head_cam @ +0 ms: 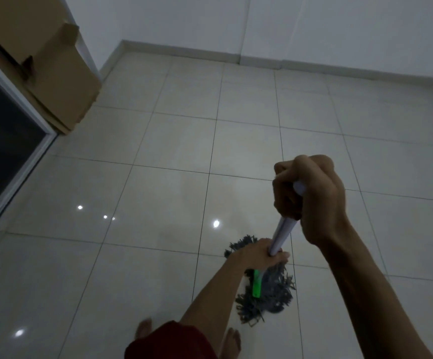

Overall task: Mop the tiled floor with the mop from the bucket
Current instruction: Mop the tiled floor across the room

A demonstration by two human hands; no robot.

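Observation:
A mop with a pale handle and a grey string head on a green clamp rests on the glossy tiled floor just in front of my bare feet. My right hand is wrapped around the upper end of the handle. Lower down, my left hand grips the handle just above the mop head. No bucket is in view.
Flattened cardboard boxes lean against the wall at the left, beside a dark glass sliding door with a white frame. White walls with a skirting board close off the far side. My bare feet stand at the bottom edge.

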